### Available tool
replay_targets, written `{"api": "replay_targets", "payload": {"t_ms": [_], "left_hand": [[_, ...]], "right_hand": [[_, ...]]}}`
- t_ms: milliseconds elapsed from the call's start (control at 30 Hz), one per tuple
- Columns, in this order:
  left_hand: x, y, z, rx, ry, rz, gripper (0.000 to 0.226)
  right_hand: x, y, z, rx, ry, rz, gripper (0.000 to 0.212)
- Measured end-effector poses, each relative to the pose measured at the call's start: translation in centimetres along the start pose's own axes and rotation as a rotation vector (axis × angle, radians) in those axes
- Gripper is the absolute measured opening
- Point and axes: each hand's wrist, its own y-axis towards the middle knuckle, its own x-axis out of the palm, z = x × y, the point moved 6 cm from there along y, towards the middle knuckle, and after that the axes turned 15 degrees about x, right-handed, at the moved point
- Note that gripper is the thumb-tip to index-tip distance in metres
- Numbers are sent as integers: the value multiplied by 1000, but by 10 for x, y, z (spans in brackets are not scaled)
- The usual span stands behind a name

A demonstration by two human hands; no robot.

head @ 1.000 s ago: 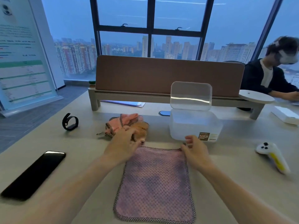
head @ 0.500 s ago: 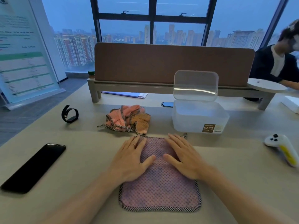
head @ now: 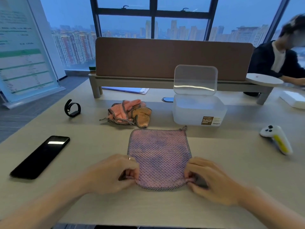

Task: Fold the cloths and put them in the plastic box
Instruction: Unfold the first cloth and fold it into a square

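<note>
A pink waffle cloth [head: 159, 151] with a checked hem lies flat on the table in front of me. My left hand [head: 113, 172] pinches its near left corner and my right hand [head: 212, 179] pinches its near right corner; the near edge is slightly lifted. Behind it lies a crumpled heap of pink and orange cloths [head: 128, 114]. To the right of the heap stands the clear plastic box [head: 198, 111], its lid [head: 195, 79] standing up open at the back.
A black phone [head: 40, 157] lies at the left and a black wristband [head: 72, 108] behind it. A white and yellow controller [head: 275, 138] rests at the right. A brown desk divider [head: 173, 58] runs along the back; another person sits at the far right.
My hands have slid from the cloth's far corners, across its middle, down to its near corners, where they now pinch the hem. The cloth lies smoothed flat.
</note>
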Motion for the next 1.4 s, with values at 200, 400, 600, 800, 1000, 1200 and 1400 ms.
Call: {"api": "replay_targets", "payload": {"t_ms": [200,400,600,800,1000,1200,1400], "left_hand": [[6,-10,-7,-106,82,42,30],[-17,-12,1,-99,-106,148,33],[-62,25,-53,-290,-274,624,9],[-31,44,-111,-582,-38,598,17],[-29,47,-119,-606,57,585,18],[-30,43,-129,-624,61,605,19],[-28,49,-135,-631,122,543,23]], "right_hand": [[2,-8,12,57,-20,43,27],[-14,-8,21,191,313,145,34],[-43,65,63,404,660,284,19],[-16,118,94,585,396,184,20],[-17,126,100,630,349,271,8],[-17,138,95,622,318,259,7],[-16,131,85,633,129,296,31]]}}
